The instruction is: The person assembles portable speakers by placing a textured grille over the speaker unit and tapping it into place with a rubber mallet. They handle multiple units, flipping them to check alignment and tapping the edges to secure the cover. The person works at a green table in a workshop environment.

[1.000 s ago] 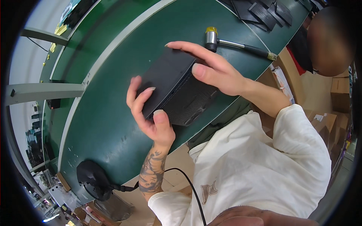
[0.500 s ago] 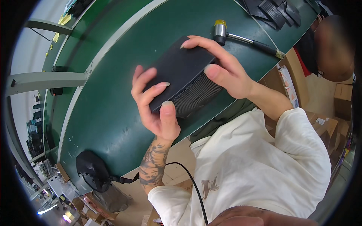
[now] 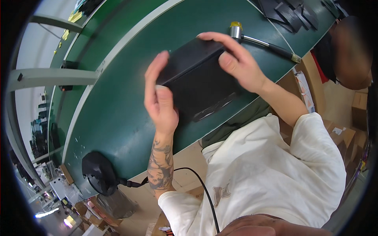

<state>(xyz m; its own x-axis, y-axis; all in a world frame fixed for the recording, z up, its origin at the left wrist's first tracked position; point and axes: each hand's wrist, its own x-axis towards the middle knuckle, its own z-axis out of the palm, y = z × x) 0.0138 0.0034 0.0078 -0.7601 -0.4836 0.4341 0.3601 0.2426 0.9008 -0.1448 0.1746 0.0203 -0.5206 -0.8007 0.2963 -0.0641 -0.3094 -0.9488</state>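
Between my two hands is a black box-shaped case [image 3: 202, 84], tilted over the green workbench [image 3: 118, 129]. One broad dark face is turned up toward me, with a glossy clear strip along its lower edge. My left hand [image 3: 161, 94] grips the left end, thumb at the near edge and fingers along the far side. At the other end, my right hand [image 3: 240, 65] holds the upper right corner, its thumb on the near edge and index finger over the top. Beyond that hand lies a mallet [image 3: 236, 30] with a yellow face and a black grip.
Black flat panels [image 3: 289, 15] are piled at the far right. A black mesh-fronted object with a strap [image 3: 96, 173] sits at the bench's near left. A grey metal post [image 3: 55, 77] crosses the left side. Cardboard boxes [image 3: 340, 131] and another person [image 3: 348, 51] are to the right.
The black case has been turned in my hands: its top tips away and the broad near face shows more. My left fingers have shifted toward its far side.
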